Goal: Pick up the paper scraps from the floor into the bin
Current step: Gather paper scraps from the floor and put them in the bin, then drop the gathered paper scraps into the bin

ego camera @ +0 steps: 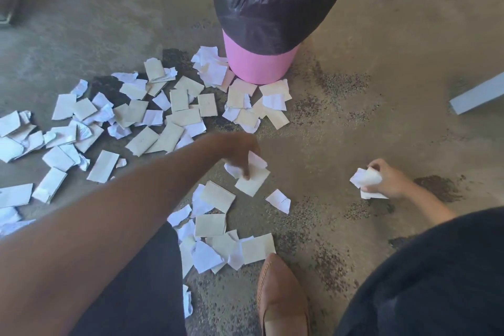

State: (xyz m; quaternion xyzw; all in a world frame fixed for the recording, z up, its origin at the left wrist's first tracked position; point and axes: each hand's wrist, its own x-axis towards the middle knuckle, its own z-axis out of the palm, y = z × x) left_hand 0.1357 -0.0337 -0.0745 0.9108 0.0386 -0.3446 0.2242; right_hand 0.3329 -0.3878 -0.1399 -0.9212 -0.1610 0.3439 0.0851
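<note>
**Both hands on scraps**

Left arm [109, 226] stretches forward across the floor [381, 90], its hand [240, 153] pointing down, fingers pinched on white scraps [252, 177]. Dozens more, too many to count, spread leftward. One bin [261, 63] stands beyond. Right hand [387, 179] is curled tight round a crumpled wad [365, 177].

The floor [354, 43] is grey and speckled with dark spots. Lots of paper scraps [152, 114] lie spread on it. A pink bin [259, 65] with a black bag stands on it, scraps touching its base.
</note>
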